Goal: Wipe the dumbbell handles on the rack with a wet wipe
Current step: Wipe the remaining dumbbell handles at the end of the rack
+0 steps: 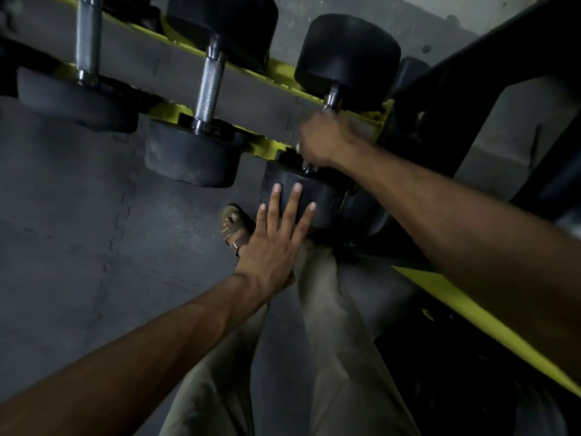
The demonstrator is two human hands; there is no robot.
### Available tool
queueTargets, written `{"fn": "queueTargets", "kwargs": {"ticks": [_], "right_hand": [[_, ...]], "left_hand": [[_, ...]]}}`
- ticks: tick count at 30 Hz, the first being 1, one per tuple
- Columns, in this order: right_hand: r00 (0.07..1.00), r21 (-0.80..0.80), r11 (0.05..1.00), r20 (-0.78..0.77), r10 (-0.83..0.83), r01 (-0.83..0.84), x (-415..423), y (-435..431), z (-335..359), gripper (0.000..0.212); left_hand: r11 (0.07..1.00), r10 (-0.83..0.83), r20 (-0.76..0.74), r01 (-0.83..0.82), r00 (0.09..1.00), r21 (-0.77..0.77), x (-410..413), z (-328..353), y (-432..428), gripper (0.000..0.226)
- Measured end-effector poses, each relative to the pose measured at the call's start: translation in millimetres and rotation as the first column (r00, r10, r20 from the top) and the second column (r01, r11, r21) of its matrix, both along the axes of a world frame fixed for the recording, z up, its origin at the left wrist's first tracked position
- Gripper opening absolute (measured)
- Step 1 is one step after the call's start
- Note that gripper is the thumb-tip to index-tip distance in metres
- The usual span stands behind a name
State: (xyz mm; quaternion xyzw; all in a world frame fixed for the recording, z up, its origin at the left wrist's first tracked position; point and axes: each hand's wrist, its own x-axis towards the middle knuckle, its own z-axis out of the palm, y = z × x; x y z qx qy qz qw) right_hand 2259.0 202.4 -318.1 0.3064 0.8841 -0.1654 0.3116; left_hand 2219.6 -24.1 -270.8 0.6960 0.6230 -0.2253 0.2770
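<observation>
Right hand (320, 141) grips the dumbbell handle (332, 100) (wipe's hidden), left hand (273, 243) rests flat on its head (317, 196); I'd twist all round.

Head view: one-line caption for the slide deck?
Right hand grips the rightmost dumbbell's handle on the yellow rack while the left hand rests flat-fingered on its near head.

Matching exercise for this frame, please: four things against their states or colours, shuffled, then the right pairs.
1 left hand
2 right hand
3 middle dumbbell handle
4 rack rail

A yellow
B curled round the rightmost dumbbell's handle
C bare, untouched
D flat, open, on a dumbbell head

Pairs: 1-D, 2-B, 3-C, 4-A
</observation>
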Motion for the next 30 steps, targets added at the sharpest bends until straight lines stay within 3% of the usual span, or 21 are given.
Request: {"fn": "queueTargets", "kwargs": {"ticks": [2,4,6,8,11,14,17,19,22,24,26,28,30], "right_hand": [[0.979,-0.184,0.975,0.136,0.149,-0.123,-10.1,0.7,11.2,0.027],[0.968,-0.087,0.982,0.177,0.179,-0.165,-13.9,11.9,13.7,0.028],[0.976,0.034,0.996,0.206,0.077,-0.086,-16.1,14.2,11.5,0.029],[0.978,-0.059,0.995,0.189,0.092,-0.083,-18.0,0.2,7.0,0.026],[0.995,-0.201,0.974,-0.001,0.102,-0.1,1.9,-10.5,2.4,0.025],[0.96,-0.125,0.991,-0.278,0.016,-0.052,34.8,-6.3,-1.0,0.016],[0.839,-0.159,0.987,-0.536,-0.1,0.016,55.2,-3.0,-14.9,0.02],[0.716,-0.163,0.962,-0.642,-0.273,0.22,57.3,4.9,-28.6,0.023],[0.538,-0.195,0.834,-0.684,-0.493,0.516,54.8,-11.6,-34.1,0.02],[0.475,-0.243,0.772,-0.669,-0.572,0.588,60.4,-42.0,-28.2,0.021],[0.355,-0.301,0.664,-0.659,-0.663,0.684,69.2,-65.6,-22.1,0.016],[0.165,-0.413,0.451,-0.567,-0.807,0.791,70.4,-78.1,-23.6,0.012],[-0.027,-0.564,0.206,-0.376,-0.926,0.799,58.0,-73.2,-31.2,0.011]], "left_hand": [[1.0,0.004,0.01,-0.004,1.0,0.011,-0.6,0.3,-0.2,0.106],[1.0,0.008,0.008,-0.008,1.0,0.012,-1.2,-0.2,0.1,0.11],[1.0,-0.001,0.0,0.001,1.0,0.001,-1.1,-1.4,-0.7,0.115],[1.0,0.002,0.002,-0.002,1.0,-0.013,-0.7,-1.7,-0.3,0.122],[0.999,0.017,0.022,-0.017,1.0,-0.029,-0.5,-0.7,1.4,0.126],[1.0,0.02,0.032,-0.019,0.999,-0.019,-1.0,-1.3,1.5,0.123],[1.0,0.007,0.029,-0.007,1.0,-0.009,-1.9,-3.6,-0.3,0.117],[1.0,-0.012,0.026,0.012,1.0,-0.001,-3.6,-4.6,-1.4,0.118],[0.999,-0.031,0.037,0.031,0.999,-0.003,-6.7,-3.8,-0.2,0.123],[0.999,-0.033,0.043,0.033,0.999,-0.004,-7.7,-2.0,1.9,0.122],[0.999,-0.04,0.04,0.041,0.998,-0.01,-7.6,-0.1,3.0,0.121],[0.999,-0.039,0.045,0.04,0.998,-0.01,-6.5,-0.6,2.2,0.112],[1.0,-0.029,0.044,0.029,0.999,0.002,-6.2,-3.1,1.1,0.11]]}}
